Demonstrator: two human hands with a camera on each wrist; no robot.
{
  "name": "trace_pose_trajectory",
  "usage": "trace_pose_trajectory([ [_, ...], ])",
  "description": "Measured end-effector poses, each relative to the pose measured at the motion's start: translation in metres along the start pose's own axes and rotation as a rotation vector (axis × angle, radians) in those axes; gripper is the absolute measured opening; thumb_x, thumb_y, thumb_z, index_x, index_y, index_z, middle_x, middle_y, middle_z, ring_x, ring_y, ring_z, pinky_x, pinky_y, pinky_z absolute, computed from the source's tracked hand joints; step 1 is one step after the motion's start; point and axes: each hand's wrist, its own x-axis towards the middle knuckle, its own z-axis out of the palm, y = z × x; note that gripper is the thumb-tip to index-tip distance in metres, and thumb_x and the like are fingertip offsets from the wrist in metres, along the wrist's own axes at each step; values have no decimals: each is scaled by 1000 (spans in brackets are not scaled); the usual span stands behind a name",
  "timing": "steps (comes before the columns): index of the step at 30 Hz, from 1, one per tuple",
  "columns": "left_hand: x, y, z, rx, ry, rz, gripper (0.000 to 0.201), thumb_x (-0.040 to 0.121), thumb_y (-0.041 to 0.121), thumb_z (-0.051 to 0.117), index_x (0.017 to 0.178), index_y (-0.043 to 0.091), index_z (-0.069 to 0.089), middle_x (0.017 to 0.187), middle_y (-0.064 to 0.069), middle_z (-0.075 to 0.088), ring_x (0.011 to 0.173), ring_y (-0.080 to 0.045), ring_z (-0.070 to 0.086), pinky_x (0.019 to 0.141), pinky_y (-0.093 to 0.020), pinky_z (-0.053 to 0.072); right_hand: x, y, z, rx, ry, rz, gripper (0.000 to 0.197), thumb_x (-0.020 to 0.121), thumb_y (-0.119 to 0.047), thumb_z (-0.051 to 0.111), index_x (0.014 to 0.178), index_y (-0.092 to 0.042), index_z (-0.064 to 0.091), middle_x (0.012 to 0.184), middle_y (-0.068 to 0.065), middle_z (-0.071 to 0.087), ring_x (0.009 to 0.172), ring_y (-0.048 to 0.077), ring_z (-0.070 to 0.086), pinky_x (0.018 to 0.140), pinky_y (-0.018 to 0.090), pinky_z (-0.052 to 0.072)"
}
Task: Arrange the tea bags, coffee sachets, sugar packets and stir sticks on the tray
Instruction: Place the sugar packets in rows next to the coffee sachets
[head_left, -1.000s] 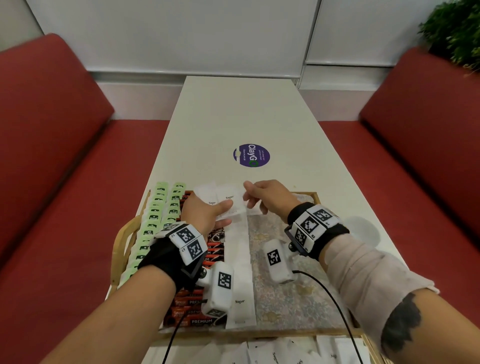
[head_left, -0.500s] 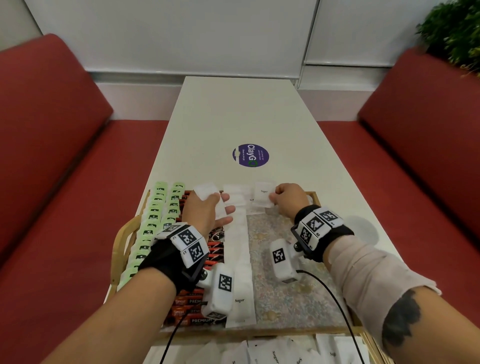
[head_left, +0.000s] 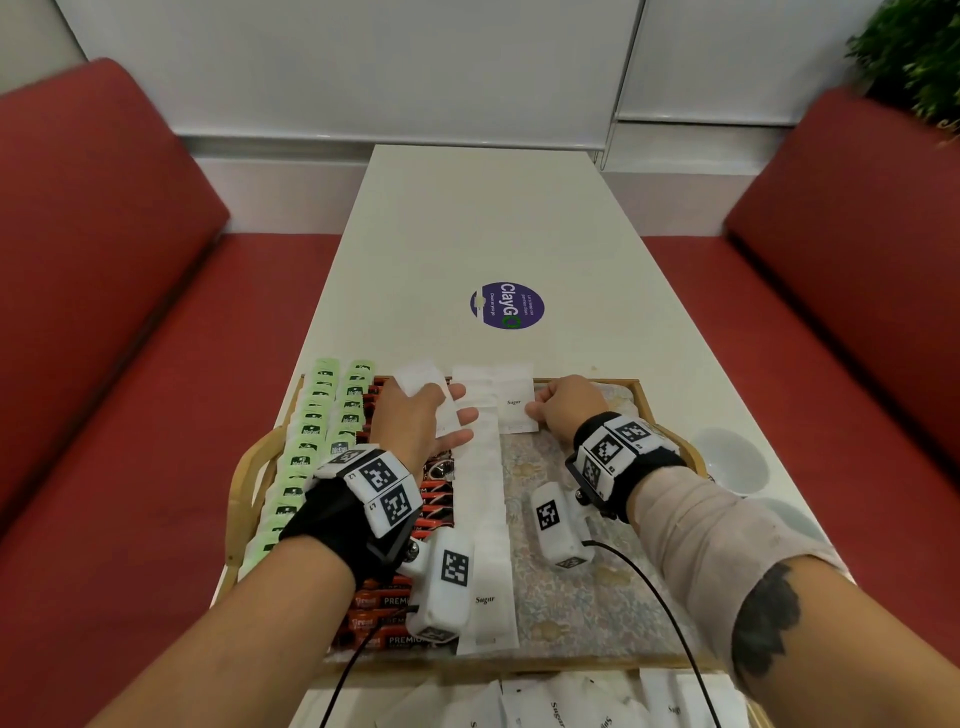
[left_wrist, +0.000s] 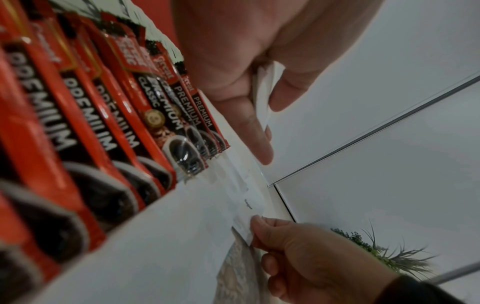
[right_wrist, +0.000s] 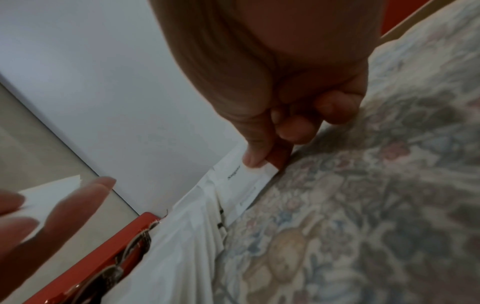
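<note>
Fingers (right_wrist: 255, 158) of my right hand (head_left: 569, 410) pinch a sugar packet (head_left: 516, 410), now lowered onto the tray's (head_left: 644, 402) far end, starting a second sugar column beside the first. My left hand (head_left: 415, 421) grips spare packets (head_left: 423, 382) with its other fingers spread. Coffee sachets (left_wrist: 145, 98) and tea bags (head_left: 322, 415) are lined up already.

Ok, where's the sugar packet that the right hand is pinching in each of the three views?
Head: sugar packet at the tray's far end, centre, just left of the right hand.
Left wrist: lower middle, thumb on its near corner.
Right wrist: centre, under the fingertips, against the flowered tray lining.
Shared landmark: the red coffee sachets, left of the white sugar row.
</note>
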Motion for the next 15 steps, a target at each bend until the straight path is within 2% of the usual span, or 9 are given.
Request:
trace_pose_trajectory([
  [4, 2, -3, -2, -9, -34, -31, 33, 91, -1, 35, 120, 10, 47, 103, -11, 66, 76, -24, 69, 53, -30, 57, -1, -3, 0, -59, 7, 2, 30, 89, -22, 64, 63, -21, 49, 95, 7, 64, 86, 21, 56, 82, 32, 48],
  [6, 2, -6, -2, 10, -77, -31, 34, 94, -2, 35, 123, 14, 44, 107, -8, 64, 83, -23, 69, 63, -32, 60, -1, -5, 1, -89, 2, 8, 15, 89, -23, 63, 77, -14, 59, 106, 11, 68, 96, 26, 62, 86, 34, 49],
  [7, 2, -6, -2, 21, -101, -29, 34, 96, -2, 35, 123, 16, 43, 110, -8, 63, 88, -23, 68, 68, -33, 59, -1, -5, 1, -101, -3, 13, 14, 89, -24, 62, 86, -10, 62, 109, 12, 68, 100, 28, 63, 86, 34, 50],
  [10, 1, -6, -1, 38, -144, -13, 29, 98, -1, 39, 116, 19, 48, 114, -7, 61, 90, -21, 65, 72, -33, 57, 0, -5, 2, -150, -1, 17, 28, 89, -27, 61, 102, -2, 66, 108, 13, 68, 101, 28, 63, 85, 33, 51],
  [12, 1, -6, -1, 30, -147, 2, 27, 97, -2, 43, 105, 21, 54, 112, -7, 62, 89, -22, 65, 68, -31, 58, 1, -4, 3, -183, -7, 5, 28, 89, -30, 60, 97, -3, 66, 103, 11, 68, 96, 27, 63, 79, 32, 50],
  [13, 1, -7, -1, 26, -144, 8, 28, 96, -3, 45, 105, 21, 55, 112, -7, 63, 92, -24, 64, 66, -30, 59, 1, -4, 3, -190, -10, 3, 26, 89, -30, 60, 88, -5, 63, 96, 11, 66, 89, 26, 62, 72, 30, 48],
  [15, 0, -7, -1, 14, -133, 21, 32, 94, -4, 49, 118, 18, 54, 114, -7, 63, 99, -26, 64, 62, -27, 59, 2, -3, 4, -193, -8, 8, 30, 89, -31, 61, 70, -10, 52, 85, 9, 59, 77, 24, 55, 58, 26, 40],
])
